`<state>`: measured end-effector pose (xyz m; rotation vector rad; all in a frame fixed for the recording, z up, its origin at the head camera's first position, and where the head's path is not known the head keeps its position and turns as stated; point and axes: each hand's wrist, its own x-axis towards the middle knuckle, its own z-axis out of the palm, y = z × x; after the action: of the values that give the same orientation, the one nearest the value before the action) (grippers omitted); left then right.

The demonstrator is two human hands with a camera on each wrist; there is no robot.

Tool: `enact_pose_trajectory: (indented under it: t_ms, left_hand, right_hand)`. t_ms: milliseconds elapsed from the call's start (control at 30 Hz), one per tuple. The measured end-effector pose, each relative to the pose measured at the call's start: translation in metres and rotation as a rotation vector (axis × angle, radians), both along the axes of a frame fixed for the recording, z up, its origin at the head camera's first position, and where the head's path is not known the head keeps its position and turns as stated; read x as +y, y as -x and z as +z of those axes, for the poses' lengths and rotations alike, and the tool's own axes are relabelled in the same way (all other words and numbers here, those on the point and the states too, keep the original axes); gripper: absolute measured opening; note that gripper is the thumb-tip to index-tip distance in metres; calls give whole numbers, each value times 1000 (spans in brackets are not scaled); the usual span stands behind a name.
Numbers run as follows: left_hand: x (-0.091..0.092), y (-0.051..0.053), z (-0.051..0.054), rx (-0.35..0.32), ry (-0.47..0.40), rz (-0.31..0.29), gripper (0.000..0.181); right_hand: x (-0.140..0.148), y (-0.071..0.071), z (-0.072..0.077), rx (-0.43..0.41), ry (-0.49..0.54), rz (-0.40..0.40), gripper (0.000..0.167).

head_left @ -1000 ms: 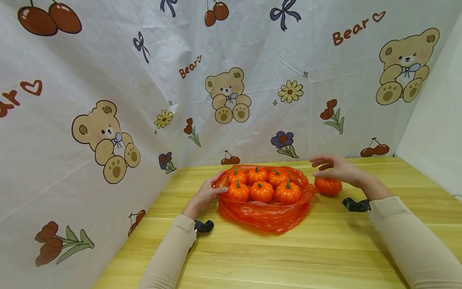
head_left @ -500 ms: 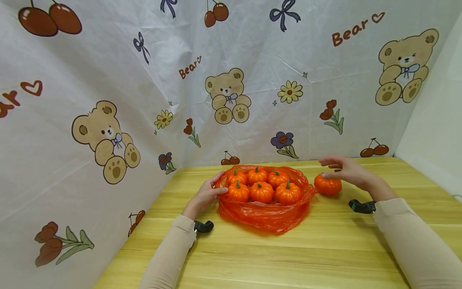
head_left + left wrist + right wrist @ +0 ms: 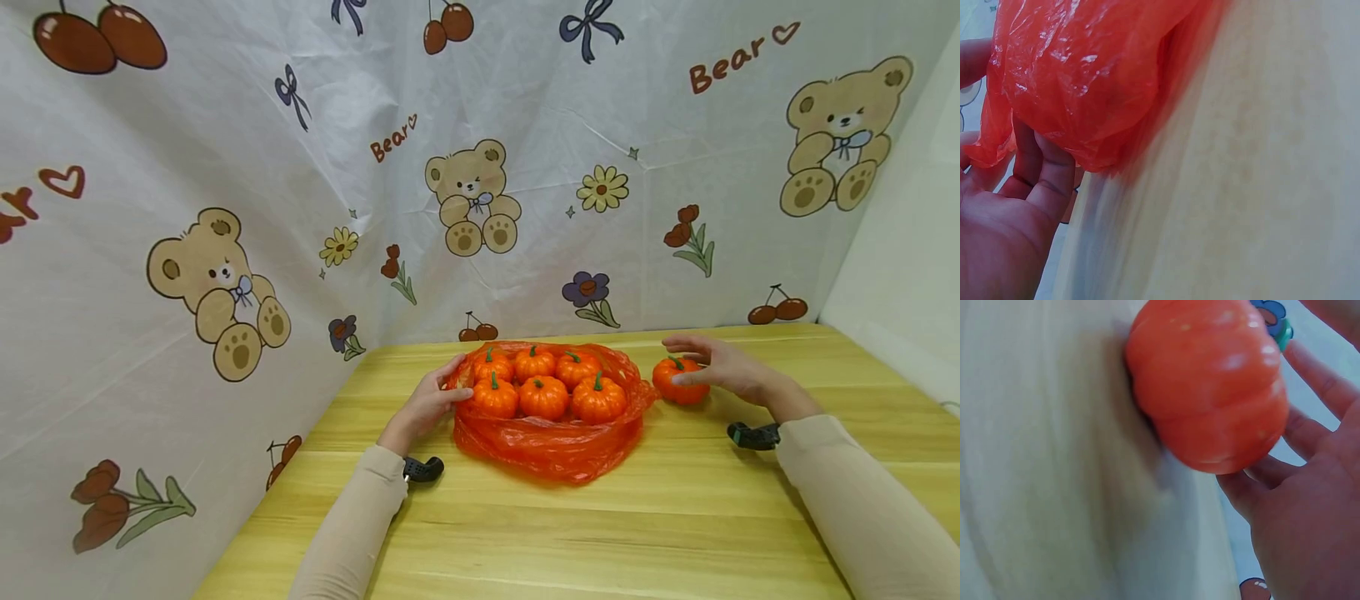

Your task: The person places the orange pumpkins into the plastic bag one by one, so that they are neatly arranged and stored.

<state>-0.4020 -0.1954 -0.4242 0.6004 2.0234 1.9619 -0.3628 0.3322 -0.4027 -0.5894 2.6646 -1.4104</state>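
Note:
In the head view, a crinkled red plastic bag (image 3: 540, 450) lies open-mouthed on the table with several small orange pumpkins (image 3: 544, 398) with green stems inside. My left hand (image 3: 423, 412) holds the bag's left rim, thumb on the inner side. The left wrist view has its fingers bent behind the red film (image 3: 1085, 75). To the right of the bag, one more pumpkin (image 3: 667, 392) sits on the table. Around it curve the thumb and fingers of my right hand (image 3: 738, 373). Up close in the right wrist view, fingers (image 3: 1307, 432) reach behind this pumpkin (image 3: 1210, 387).
The wooden table (image 3: 525, 542) extends in front of the bag. Behind and to the left hangs a pale curtain (image 3: 300, 192) printed with bears, cherries and flowers. At the right is a plain white wall (image 3: 907, 275). Black wrist devices (image 3: 753, 436) sit below the hands.
My right hand shifted slightly right, then came down from above the lone pumpkin until thumb and fingers were around it. My left hand and the bag stayed in place.

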Motion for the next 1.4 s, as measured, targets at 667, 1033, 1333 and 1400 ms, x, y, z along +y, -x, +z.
enact_pose_trajectory:
  t_ms: [667, 1033, 1333, 1400]
  left_hand:
    - [-1, -1, 1, 12, 19, 2, 83]
    - [-2, 0, 0, 19, 29, 14, 82]
    - [-2, 0, 0, 1, 34, 31, 82]
    - [-2, 0, -1, 0, 36, 31, 82]
  right_hand:
    - [0, 4, -17, -1, -112, -45, 84]
    - [0, 7, -14, -24, -130, -36, 85]
    - [-1, 8, -8, -32, -125, -25, 82]
    - [-3, 8, -4, -26, -115, -24, 82]
